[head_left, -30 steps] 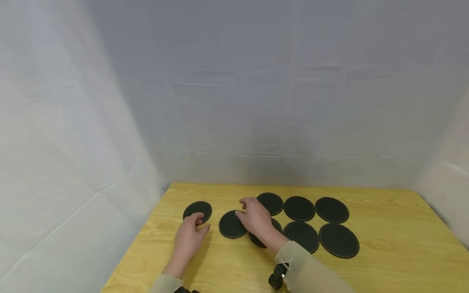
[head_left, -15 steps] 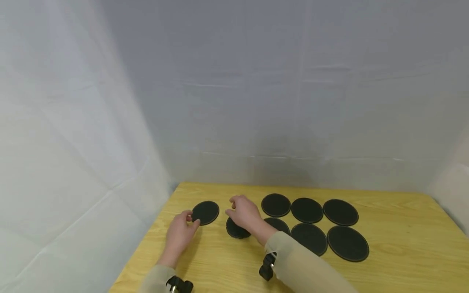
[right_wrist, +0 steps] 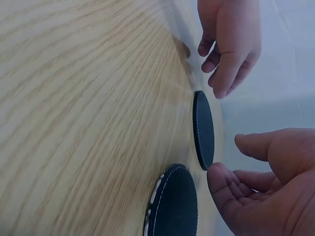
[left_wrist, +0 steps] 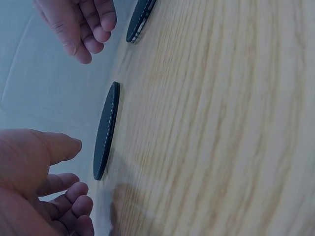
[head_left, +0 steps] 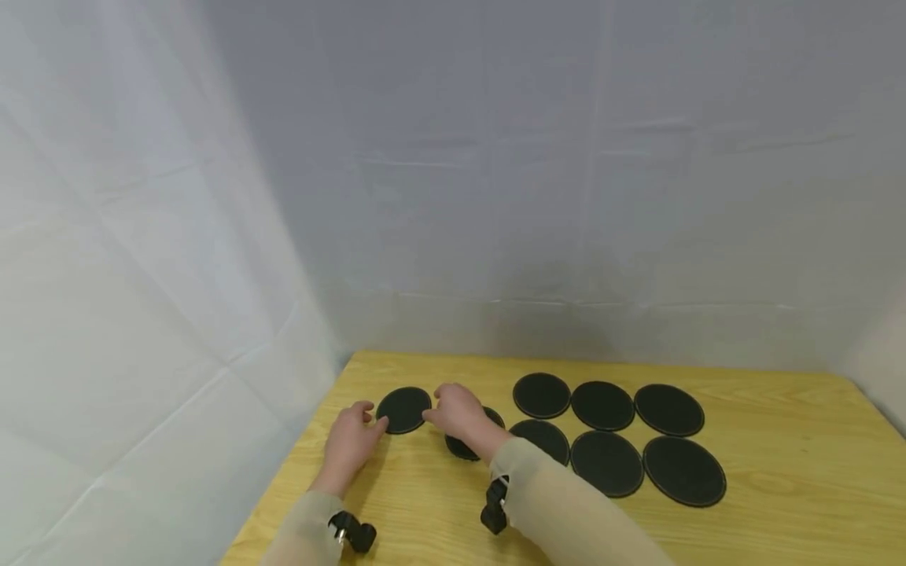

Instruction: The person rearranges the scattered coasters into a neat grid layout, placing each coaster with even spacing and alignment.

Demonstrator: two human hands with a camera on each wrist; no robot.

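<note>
Coaster (head_left: 403, 409) lies flat between loose, empty left hand (head_left: 351, 442) and right hand (head_left: 458, 412); seven coasters (head_left: 602, 406) rightward.

the round mats (head_left: 602, 406) are all black, with a thin line of pale stitches near the edge. the table (head_left: 778, 487) is yellow wood with brown wavy lines. the sleeves (head_left: 566, 511) are light tan. the cloth walls (head_left: 495, 196) at the far side are pale grey and white.
</note>
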